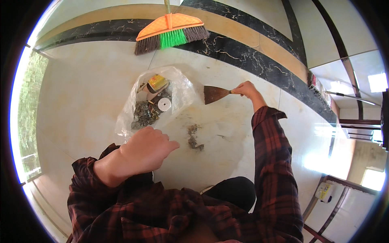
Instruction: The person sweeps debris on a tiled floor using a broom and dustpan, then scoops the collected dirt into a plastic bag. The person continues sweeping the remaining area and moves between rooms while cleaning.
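My right hand grips the thin handle of a putty knife, whose wide blade is brown and rusty. The blade points left, close to the floor. With fingers curled, my left hand hovers at the near edge of a clear plastic bag; its palm side is hidden, so whether it holds the bag is unclear. Inside the open bag lie grey debris, a white disc with a central hole and a yellow-labelled container. A streak of dark dirt marks the floor between my hands.
A broom with an orange head and brown and green bristles stands beyond the bag, by a black marble-patterned border. To the right lies a mop-like tool with a long pole. A white tub sits at lower right.
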Available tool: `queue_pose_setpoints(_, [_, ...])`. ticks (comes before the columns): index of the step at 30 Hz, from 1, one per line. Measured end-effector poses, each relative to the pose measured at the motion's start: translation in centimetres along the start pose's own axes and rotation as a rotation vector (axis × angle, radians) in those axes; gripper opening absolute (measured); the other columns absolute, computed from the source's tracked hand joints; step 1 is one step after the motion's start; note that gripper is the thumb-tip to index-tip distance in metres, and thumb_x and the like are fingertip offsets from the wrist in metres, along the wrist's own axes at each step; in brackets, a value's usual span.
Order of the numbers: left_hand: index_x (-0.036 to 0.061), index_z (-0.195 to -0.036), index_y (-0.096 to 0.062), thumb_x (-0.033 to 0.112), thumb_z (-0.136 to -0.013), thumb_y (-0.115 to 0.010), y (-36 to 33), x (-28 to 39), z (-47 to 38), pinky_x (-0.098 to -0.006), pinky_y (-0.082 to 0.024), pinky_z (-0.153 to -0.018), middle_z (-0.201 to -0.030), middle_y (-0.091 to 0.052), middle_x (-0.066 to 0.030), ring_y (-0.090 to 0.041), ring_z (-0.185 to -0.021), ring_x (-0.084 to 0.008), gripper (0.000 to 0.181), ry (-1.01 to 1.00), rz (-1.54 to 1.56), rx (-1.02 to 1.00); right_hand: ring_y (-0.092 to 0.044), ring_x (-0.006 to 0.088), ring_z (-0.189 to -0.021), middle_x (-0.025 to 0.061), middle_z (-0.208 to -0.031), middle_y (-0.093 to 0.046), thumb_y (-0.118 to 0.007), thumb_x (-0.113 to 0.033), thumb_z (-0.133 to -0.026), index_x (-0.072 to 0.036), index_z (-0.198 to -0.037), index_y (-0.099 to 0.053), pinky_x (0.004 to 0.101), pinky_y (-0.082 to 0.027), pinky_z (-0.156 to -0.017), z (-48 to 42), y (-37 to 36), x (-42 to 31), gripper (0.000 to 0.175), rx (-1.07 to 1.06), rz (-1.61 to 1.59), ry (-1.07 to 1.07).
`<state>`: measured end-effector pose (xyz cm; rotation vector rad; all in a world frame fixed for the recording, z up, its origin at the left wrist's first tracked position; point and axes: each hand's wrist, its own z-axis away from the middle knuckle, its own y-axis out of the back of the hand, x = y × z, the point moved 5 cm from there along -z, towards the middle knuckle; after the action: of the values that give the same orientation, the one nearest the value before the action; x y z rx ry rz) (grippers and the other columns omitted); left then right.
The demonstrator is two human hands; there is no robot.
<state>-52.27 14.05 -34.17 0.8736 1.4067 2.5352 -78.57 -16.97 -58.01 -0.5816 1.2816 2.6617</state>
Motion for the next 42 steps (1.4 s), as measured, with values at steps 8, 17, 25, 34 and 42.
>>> queue_pose_setpoints(8, [0.0128,-0.109,-0.062,0.018,-0.075,-0.066,-0.1,-0.2,-0.6,-0.0403,-0.048,-0.068,-0.079,-0.063,-0.0068,-0.061,-0.08,-0.0273,0.034,-0.119,0.037,-0.005,-0.066,0.0289,-0.073,0.0161,-0.073,-0.066,-0.07,-0.03,-0.072,-0.007,-0.078,-0.07,0.0402,-0.051,-0.064,3.1,4.8,-12.8,0.024,0.51,0.377,0.201])
queue_pose_setpoints(17, [0.01,-0.098,-0.063,0.01,-0.073,-0.056,0.3,-1.2,1.4,-0.0412,-0.046,-0.061,-0.07,-0.06,-0.0096,-0.06,-0.071,-0.0299,0.026,-0.164,0.087,0.12,-0.062,0.0371,-0.087,0.0174,-0.092,-0.06,-0.06,-0.014,-0.075,-0.007,-0.084,-0.064,0.0471,-0.051,-0.072,0.7,-1.5,-16.6,0.013,0.634,0.473,0.338])
queue_pose_setpoints(25, [0.009,-0.093,-0.065,0.009,-0.071,-0.056,0.3,-1.1,1.5,-0.0427,-0.046,-0.058,-0.067,-0.06,-0.0105,-0.06,-0.068,-0.0316,0.023,-0.201,0.157,0.215,-0.059,0.0362,-0.084,0.0167,-0.09,-0.058,-0.055,-0.013,-0.077,-0.003,-0.09,-0.06,0.0449,-0.05,-0.076,1.6,-3.1,-13.6,0.017,0.487,0.421,0.409])
queue_pose_setpoints(34, [0.0101,-0.077,-0.061,0.009,-0.068,-0.058,-0.3,-0.7,0.9,-0.0454,-0.046,-0.055,-0.063,-0.058,-0.0133,-0.059,-0.064,-0.0355,0.01,-0.17,0.183,0.168,-0.058,0.0315,-0.074,0.0134,-0.084,-0.054,-0.059,-0.006,-0.072,-0.004,-0.081,-0.052,0.0417,-0.05,-0.062,17.5,-13.1,-9.5,0.011,0.443,0.364,0.734])
queue_pose_setpoints(42, [0.0109,-0.103,-0.064,0.013,-0.074,-0.064,-0.1,0.0,0.7,-0.0406,-0.047,-0.069,-0.078,-0.061,-0.0091,-0.06,-0.079,-0.0292,0.028,-0.095,0.11,-0.035,-0.058,0.0304,-0.075,0.0126,-0.081,-0.054,-0.058,-0.002,-0.071,-0.002,-0.082,-0.053,0.0388,-0.051,-0.064,17.8,-9.4,-13.6,0.012,0.548,0.311,0.778])
